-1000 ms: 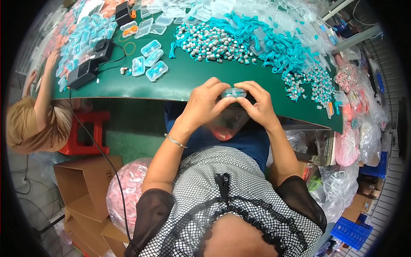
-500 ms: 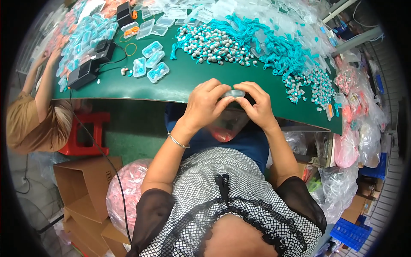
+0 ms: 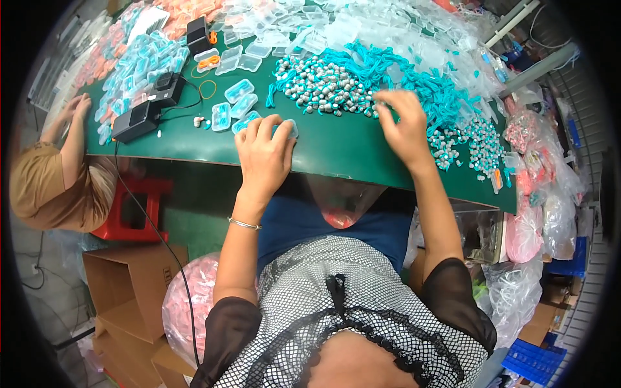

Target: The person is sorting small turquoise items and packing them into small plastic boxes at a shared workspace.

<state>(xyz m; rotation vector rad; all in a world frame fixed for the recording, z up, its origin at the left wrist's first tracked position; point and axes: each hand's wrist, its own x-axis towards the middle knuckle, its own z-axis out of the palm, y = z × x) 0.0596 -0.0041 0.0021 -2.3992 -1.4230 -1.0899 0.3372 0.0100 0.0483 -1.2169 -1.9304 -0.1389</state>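
Note:
My left hand (image 3: 265, 150) is at the table's near edge, fingers curled down over a small clear plastic case (image 3: 294, 129), much of which they hide. Beside it lie several similar cases (image 3: 243, 105) with teal cords inside. My right hand (image 3: 404, 126) reaches over the near side of a heap of silver-and-teal earbuds (image 3: 323, 84). Its thumb and forefinger point left, slightly apart, and nothing shows between them. Bundled teal cables (image 3: 430, 81) spread behind and beside that hand.
Black box-shaped devices (image 3: 137, 121) with a cable stand on the green table (image 3: 200, 145) at left. More filled cases (image 3: 145, 61) are piled beyond them. Empty clear cases (image 3: 310, 19) cover the far side. A co-worker's arm (image 3: 72, 129) rests at far left; a cardboard box (image 3: 132, 284) sits below.
My hands were together around a clear case at the table edge. They have parted: the left went left with the case toward the filled ones, the right moved out to the earbud heap.

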